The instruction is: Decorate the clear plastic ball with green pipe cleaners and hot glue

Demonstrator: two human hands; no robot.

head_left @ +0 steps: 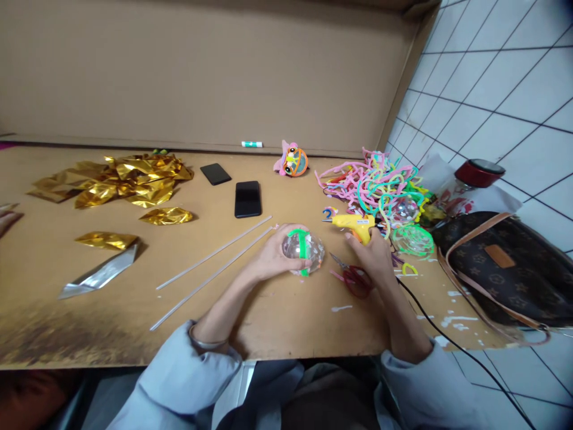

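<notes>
My left hand (274, 254) is wrapped round a clear plastic ball (317, 254) that has a green fuzzy strip (303, 242) across it. In my right hand (373, 254) is a yellow glue gun (353, 223), its nozzle pointing left, a little above and right of the ball. Red-handled scissors (357, 280) lie on the table between my hands, with the blades toward the ball. Two thin pale sticks (210, 279) lie to the left of my left hand.
Gold foil (134, 182), a silver strip (101, 275) and two phones (248, 199) lie left. A decorated ball (293, 161) sits at the back. Fuzzy stems (371, 185), a red-lidded jar (470, 182) and a brown bag (505, 269) stand right. Another person's hand (8, 218) shows far left.
</notes>
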